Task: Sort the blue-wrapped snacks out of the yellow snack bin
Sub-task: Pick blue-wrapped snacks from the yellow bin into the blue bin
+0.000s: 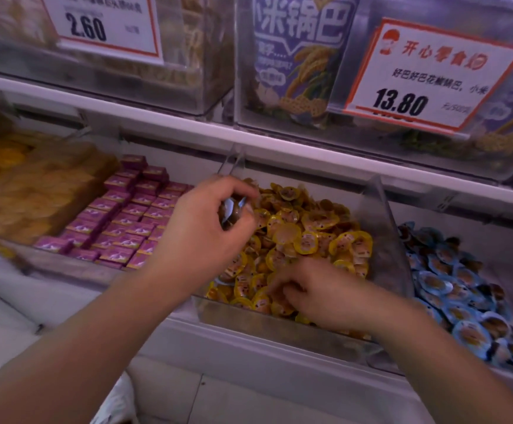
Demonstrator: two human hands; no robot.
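Note:
A clear bin [279, 327] on the lower shelf is heaped with small round yellow-wrapped snacks [307, 234]. My left hand [206, 228] hovers over the bin's left side and grips blue-wrapped snacks [232, 209] in its curled fingers. My right hand [319, 292] is down in the front of the yellow pile, fingers curled among the packets; what they hold is hidden. The bin to the right holds a pile of blue-wrapped snacks [460, 289].
A clear divider [383, 228] separates the yellow and blue bins. Purple boxes [126, 221] fill the bin to the left, yellow bags [29, 185] beyond them. The white shelf edge [249, 142] above carries bins with price tags [426, 71].

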